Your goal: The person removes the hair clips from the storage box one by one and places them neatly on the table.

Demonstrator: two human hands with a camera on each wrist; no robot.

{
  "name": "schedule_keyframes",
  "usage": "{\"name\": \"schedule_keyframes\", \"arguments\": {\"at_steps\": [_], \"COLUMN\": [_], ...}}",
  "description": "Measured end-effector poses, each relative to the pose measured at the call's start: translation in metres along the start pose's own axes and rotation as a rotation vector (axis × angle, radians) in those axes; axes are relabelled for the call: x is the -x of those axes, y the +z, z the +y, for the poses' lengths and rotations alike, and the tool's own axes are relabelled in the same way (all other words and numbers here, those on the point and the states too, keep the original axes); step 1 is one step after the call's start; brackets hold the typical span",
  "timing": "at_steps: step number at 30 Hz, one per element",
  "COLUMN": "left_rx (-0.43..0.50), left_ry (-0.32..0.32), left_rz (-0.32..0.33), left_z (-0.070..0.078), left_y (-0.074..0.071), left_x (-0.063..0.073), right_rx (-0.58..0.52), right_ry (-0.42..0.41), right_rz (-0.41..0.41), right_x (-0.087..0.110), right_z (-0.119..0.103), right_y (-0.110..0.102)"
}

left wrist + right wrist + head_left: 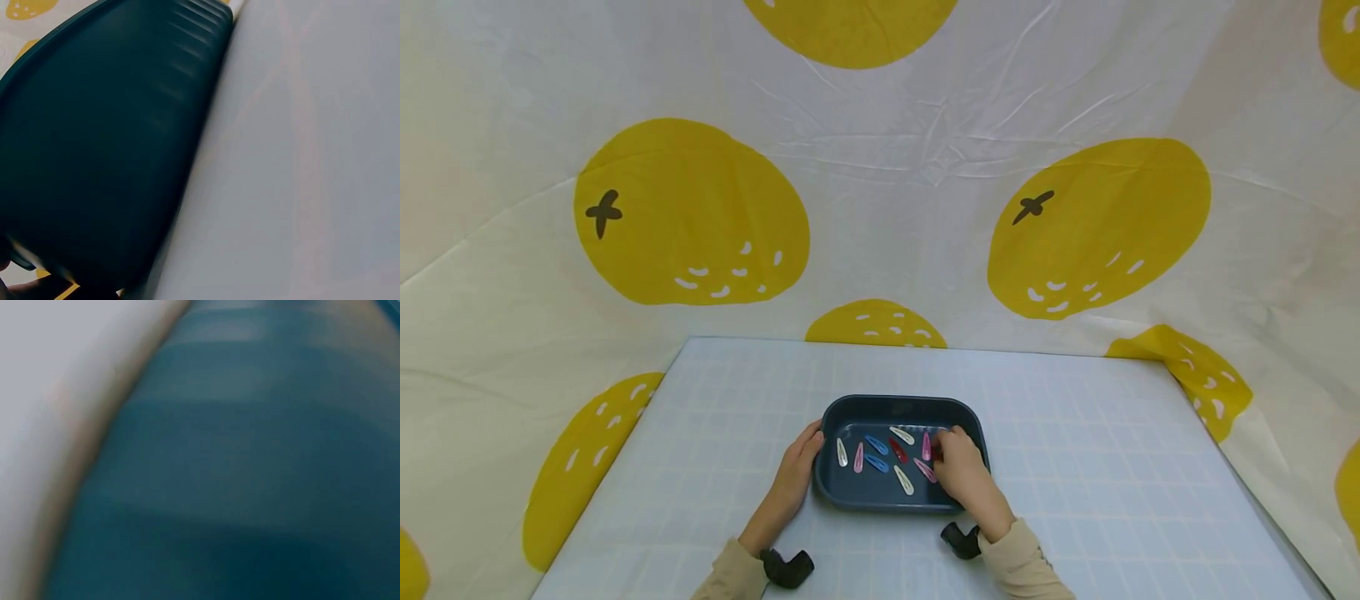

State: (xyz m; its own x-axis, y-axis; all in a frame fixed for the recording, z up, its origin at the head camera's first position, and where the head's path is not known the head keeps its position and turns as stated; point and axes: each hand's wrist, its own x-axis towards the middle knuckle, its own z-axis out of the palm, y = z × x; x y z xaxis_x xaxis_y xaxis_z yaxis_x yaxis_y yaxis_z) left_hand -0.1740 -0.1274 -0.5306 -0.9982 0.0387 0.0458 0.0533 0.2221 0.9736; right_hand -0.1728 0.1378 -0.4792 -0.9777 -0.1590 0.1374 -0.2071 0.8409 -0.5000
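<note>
A dark blue rectangular tray (887,505) holds several snap hair clips lying apart. There are white ones (903,480), pink ones (858,457), two blue ones (876,462) and a red one (898,450). My left hand (793,475) holds the tray by its left side, thumb at the rim. In the left wrist view the tray's outer wall (112,144) fills the left part, with fingers (40,289) at the bottom corner. Inside the tray's right part, my right hand (964,471) has bent fingers beside a pink clip (927,446); its fingertips are partly hidden, so any grip is unclear.
The tray stands on a table (1075,467) with a pale checked cover. Behind it hangs a white cloth (895,225) printed with yellow fruit. Black wrist mounts (787,569) sit below both hands. Blurred blue tray wall (237,456) fills most of the right wrist view.
</note>
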Motion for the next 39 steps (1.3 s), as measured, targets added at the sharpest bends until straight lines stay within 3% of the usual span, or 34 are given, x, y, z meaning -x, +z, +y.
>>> {"name": "schedule_keyframes", "arguments": {"at_steps": [13, 19, 27, 30, 39], "left_rx": [0.019, 0.027, 0.013, 0.016, -0.011], "left_ry": [0.029, 0.045, 0.043, 0.042, 0.05], "left_rz": [-0.001, 0.006, -0.012, -0.002, 0.013], "left_z": [-0.002, -0.002, 0.037, 0.034, -0.002], "left_y": [0.0, 0.0, -0.003, -0.002, 0.001], "left_x": [0.001, 0.001, 0.015, 0.014, 0.0], "right_rx": [-0.071, -0.085, -0.125, -0.149, -0.267], "right_ry": [0.084, 0.098, 0.102, 0.101, 0.051], "right_rz": [-0.08, -0.078, -0.043, -0.032, 0.06], "right_x": [-0.003, -0.003, -0.004, -0.004, -0.006], "right_z": [0.001, -0.001, -0.003, -0.003, 0.004], "right_y": [0.003, 0.002, 0.0, -0.002, -0.002]}}
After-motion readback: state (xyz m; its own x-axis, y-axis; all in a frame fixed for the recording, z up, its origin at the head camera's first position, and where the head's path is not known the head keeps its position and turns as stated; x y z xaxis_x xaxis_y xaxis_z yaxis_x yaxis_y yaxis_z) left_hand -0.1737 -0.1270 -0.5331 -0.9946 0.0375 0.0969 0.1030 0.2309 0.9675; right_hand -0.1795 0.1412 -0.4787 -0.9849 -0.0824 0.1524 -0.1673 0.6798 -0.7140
